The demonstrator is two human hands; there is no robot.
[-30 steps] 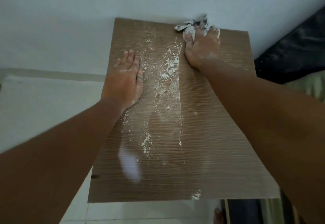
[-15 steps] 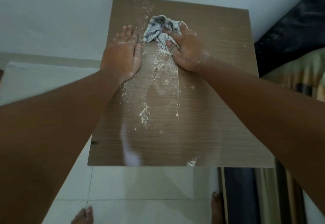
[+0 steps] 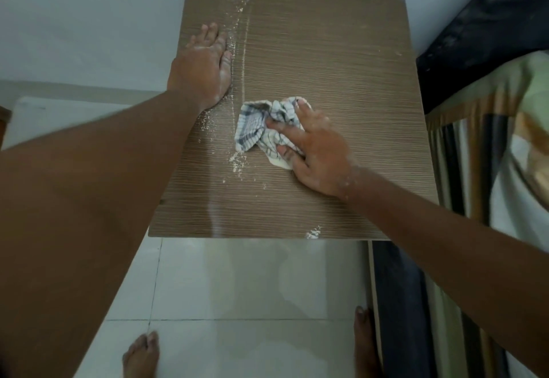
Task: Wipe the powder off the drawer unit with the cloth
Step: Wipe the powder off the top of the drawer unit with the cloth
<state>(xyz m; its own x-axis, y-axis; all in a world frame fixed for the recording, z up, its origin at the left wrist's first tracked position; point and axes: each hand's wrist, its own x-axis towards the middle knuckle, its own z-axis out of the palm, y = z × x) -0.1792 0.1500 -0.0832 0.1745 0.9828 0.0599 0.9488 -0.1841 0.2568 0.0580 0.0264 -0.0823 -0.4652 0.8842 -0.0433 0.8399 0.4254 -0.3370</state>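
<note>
Right now the right hand (image 3: pixel 320 155), fingers spread, presses the crumpled blue-checked white cloth (image 3: pixel 261 128) onto the brown woodgrain drawer unit top (image 3: pixel 326 51), approx. centre. Left hand (image 3: pixel 202 69) lies flat, fingers together, nr left edge. Risk: powder streak (image 3: pixel 242 36) w/ crumbs gets swept onto the floor. Cloth's bunched, no clear long axis.
</note>
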